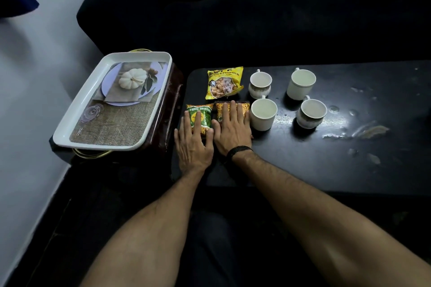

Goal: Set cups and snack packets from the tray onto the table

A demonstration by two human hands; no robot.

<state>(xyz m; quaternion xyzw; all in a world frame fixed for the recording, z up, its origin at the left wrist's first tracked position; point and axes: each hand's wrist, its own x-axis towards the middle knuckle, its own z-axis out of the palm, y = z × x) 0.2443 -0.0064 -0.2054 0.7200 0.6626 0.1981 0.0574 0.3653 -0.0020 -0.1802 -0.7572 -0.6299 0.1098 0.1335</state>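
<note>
Head view. The white tray (70, 128) sits on a dark stand to the left of the black table (303, 158); its printed floor shows a pumpkin picture, and no cup or packet remains in it. Three snack packets lie flat at the table's left end: a yellow packet (224, 82) farther from the person, and, nearer, a green packet (200, 115) beside a gold packet (242, 109), the two side by side. Four white cups stand upright to the right of the packets in a two-by-two group: far-left cup (260, 84), far-right cup (300, 84), near-left cup (263, 114), near-right cup (312, 113). All appear empty.

The left hand (194, 144) lies palm down, fingers extended and spread over the green packet. The right hand (232, 131), with a dark band at the wrist, lies likewise flat over the gold packet. Neither hand is closed around anything; both press or rest on the packets rather than hold them.

Judgement of progress: with the tray bare and every visible cup and packet on the table, the transfer appears complete. What remains, at most, is squaring the two near packets and lifting the hands away.
</note>
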